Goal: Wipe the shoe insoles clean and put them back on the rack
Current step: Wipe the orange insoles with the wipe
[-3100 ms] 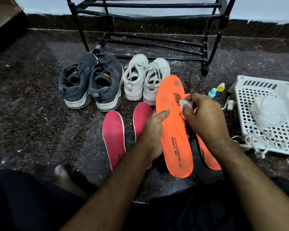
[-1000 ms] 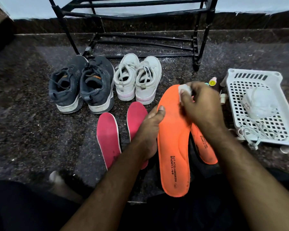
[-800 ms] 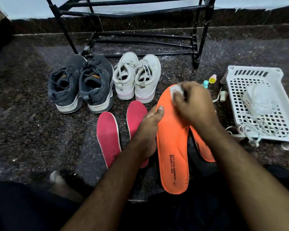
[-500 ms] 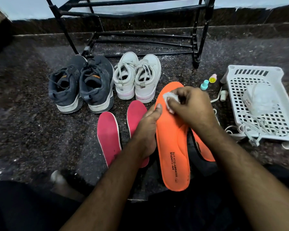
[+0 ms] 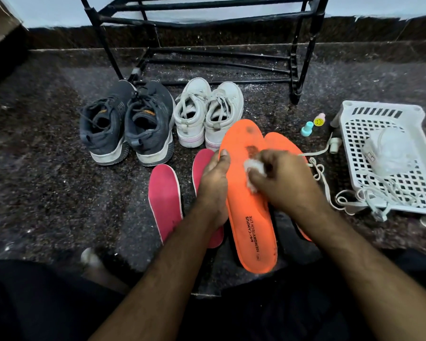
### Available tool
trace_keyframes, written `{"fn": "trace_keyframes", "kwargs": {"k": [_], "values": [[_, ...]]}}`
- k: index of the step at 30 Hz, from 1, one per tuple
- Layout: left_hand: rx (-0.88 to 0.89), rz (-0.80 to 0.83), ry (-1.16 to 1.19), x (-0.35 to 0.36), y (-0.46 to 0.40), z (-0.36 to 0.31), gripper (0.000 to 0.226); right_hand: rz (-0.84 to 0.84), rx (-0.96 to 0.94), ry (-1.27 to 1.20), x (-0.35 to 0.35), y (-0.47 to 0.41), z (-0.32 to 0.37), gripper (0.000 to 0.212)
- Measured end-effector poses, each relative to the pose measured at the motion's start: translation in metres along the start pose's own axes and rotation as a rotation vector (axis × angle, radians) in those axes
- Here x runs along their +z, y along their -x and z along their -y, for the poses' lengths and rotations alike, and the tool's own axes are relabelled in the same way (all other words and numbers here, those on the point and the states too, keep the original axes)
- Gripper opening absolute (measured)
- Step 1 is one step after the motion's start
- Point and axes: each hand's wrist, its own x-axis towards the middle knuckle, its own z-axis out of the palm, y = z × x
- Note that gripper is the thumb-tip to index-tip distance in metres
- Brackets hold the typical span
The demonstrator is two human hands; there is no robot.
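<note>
Left hand (image 5: 213, 190) gripping orange insole (image 5: 250, 217) by its edge, right hand (image 5: 280, 180) pinching white wipe (image 5: 252, 169) against it, pink insoles (image 5: 165, 203) on floor

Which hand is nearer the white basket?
Right. The right hand wipes the orange insole beside the white basket; the left hand grips the insole's far edge.

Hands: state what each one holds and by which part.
The left hand grips the orange insole along its left edge, near mid-length. The right hand pinches a white wad in its fingertips, pressed against that insole.
</note>
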Motion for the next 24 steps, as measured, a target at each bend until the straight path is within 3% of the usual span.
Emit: {"fn": "trace_keyframes", "kwargs": {"k": [3,7,12,17,19,21,24], "values": [[0.028,-0.063,0.006,-0.003,-0.006,-0.001,0.022,0.147,-0.027,-0.023,0.013,0.013,0.009,0.004],[0.050,-0.093,-0.010,-0.004,-0.005,-0.002,0.021,-0.016,0.100,0.044,-0.001,-0.001,-0.005,0.009],[0.086,-0.163,0.020,0.000,-0.004,-0.008,0.032,0.119,-0.121,0.036,0.020,0.021,0.016,0.022],[0.114,-0.145,-0.023,-0.001,-0.003,-0.002,0.032,-0.084,0.036,0.069,0.002,-0.007,-0.004,0.017],[0.122,-0.149,0.004,0.001,-0.003,-0.004,0.031,-0.035,-0.056,0.089,0.008,0.003,0.004,0.023],[0.133,-0.173,0.007,0.000,-0.007,-0.006,0.033,0.120,-0.176,0.125,0.024,0.024,0.022,0.032],[0.168,-0.182,-0.021,-0.003,-0.012,-0.002,0.030,0.098,-0.106,0.133,0.019,0.011,0.014,0.030]]}}
